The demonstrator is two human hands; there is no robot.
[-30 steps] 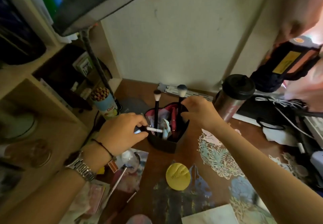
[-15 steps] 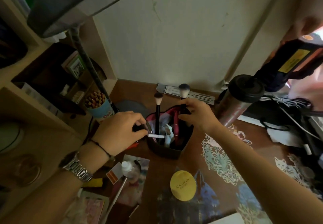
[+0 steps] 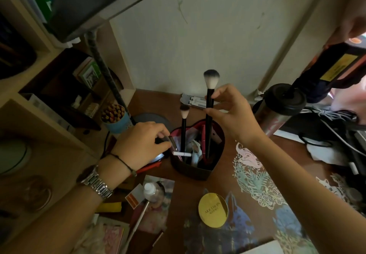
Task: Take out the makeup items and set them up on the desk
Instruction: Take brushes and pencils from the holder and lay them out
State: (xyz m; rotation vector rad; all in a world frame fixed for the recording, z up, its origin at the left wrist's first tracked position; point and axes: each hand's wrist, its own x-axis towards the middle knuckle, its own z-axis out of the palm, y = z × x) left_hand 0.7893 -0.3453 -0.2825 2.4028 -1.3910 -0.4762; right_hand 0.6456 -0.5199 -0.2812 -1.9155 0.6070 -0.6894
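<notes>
Carefully now: your right hand (image 3: 231, 115) pinches the tall brush (image 3: 209, 103), its base inside the pouch (image 3: 198, 171) at frame centre, while your left hand (image 3: 142, 144) nips the rim, so yanking could topple the pouch.

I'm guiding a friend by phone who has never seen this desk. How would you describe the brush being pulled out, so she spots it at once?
Find the dark heart-shaped holder mid-desk, near the wall. Two black-handled brushes stand in it; hers is the taller brush, its handle pinched by the right hand. Its bigger, dark-tipped fluffy head rises well above the short brush to its left.
</notes>
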